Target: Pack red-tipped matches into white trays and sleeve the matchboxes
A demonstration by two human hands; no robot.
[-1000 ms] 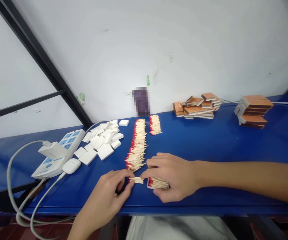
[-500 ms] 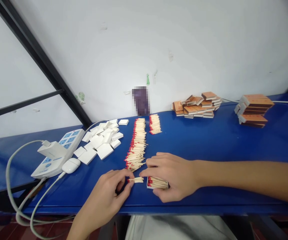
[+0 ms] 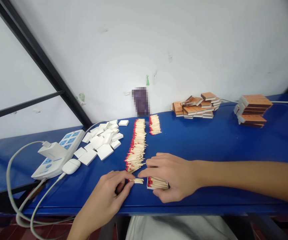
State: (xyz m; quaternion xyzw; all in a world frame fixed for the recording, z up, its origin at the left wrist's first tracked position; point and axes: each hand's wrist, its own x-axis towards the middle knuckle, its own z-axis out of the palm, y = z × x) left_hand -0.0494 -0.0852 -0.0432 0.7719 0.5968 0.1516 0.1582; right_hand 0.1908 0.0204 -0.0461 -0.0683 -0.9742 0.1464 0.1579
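Note:
My left hand [image 3: 115,188] pinches a few matches [image 3: 139,181] by their red heads between thumb and fingertips, low over the blue table. Just to the right, my right hand [image 3: 172,176] is wrapped around a small white matchbox tray [image 3: 154,188], thumb at the near side. Matches [image 3: 158,182] fill the tray, red heads to the left. My right index finger reaches left, close to the pinched matches. Beyond both hands, a long row of loose matches [image 3: 137,143] runs toward the wall, with a shorter row of matches [image 3: 154,124] beside it.
White tray-like boxes [image 3: 97,141] lie heaped at left, near a power strip [image 3: 69,141] with a charger, cables and a white earbud case [image 3: 71,166]. Orange matchbox sleeves [image 3: 196,108] are piled at the back right, with a stack of matchboxes [image 3: 255,108] farther right.
Both hands hold nearly the same place. My right index finger has shifted slightly left toward the matches, and the matches in my left fingers have settled a little lower.

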